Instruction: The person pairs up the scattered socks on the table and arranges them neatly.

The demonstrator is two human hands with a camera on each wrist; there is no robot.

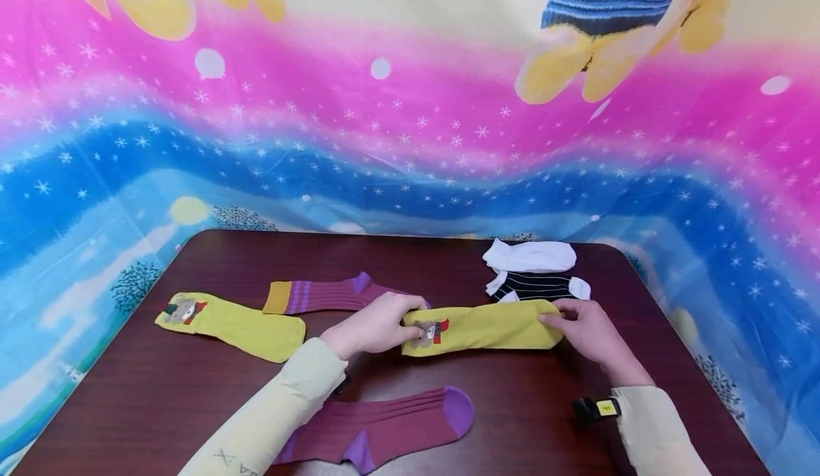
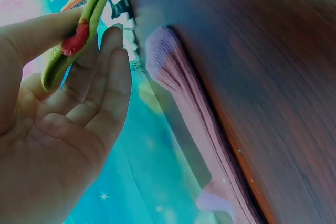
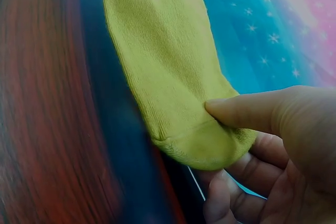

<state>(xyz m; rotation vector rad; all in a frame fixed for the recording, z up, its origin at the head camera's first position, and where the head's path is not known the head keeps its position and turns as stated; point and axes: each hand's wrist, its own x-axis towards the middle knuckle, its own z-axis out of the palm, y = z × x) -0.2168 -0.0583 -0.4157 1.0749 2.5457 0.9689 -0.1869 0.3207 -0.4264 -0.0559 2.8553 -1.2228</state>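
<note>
pinch grip noted at both ends of one yellow sock (image 1: pixel 483 328): the left hand (image 1: pixel 378 325) grasps the cuff end (image 2: pixel 52 69), at nine o'clock on the sock, and the right hand (image 1: pixel 592 330) grasps the toe end (image 3: pixel 207 145), at three o'clock. the right thumb (image 3: pixel 244 109) bears on the upper face with fingers (image 3: pixel 257 174) beneath; the left wrist view shows the cuff end raised off the brown tabletop (image 1: pixel 525 412), its layers slightly parted. the sock is held fairly straight between the hands, with its bear motif (image 1: pixel 428 331) facing the head camera. taking the held sock as centre, a second yellow sock (image 1: pixel 243 326) lies at nine o'clock, a maroon sock with a mustard cuff (image 1: pixel 320 297) also near nine, partly hidden by the left hand; another maroon sock (image 1: pixel 403 426) at seven, a black striped sock (image 1: pixel 532 286) at two, close behind, and a white sock (image 1: pixel 538 256) at one. whether the held sock touches the striped one cannot be determined. assessment: the step in hand looks to be straightening the sock. good practice calls for an even, light pull along the nine-to-three line, no stretching of the knit, layers matched at the cuff, and the toe flat. risk: if lowered toward two o'clock, the toe end could drag the striped sock out of place.
</note>
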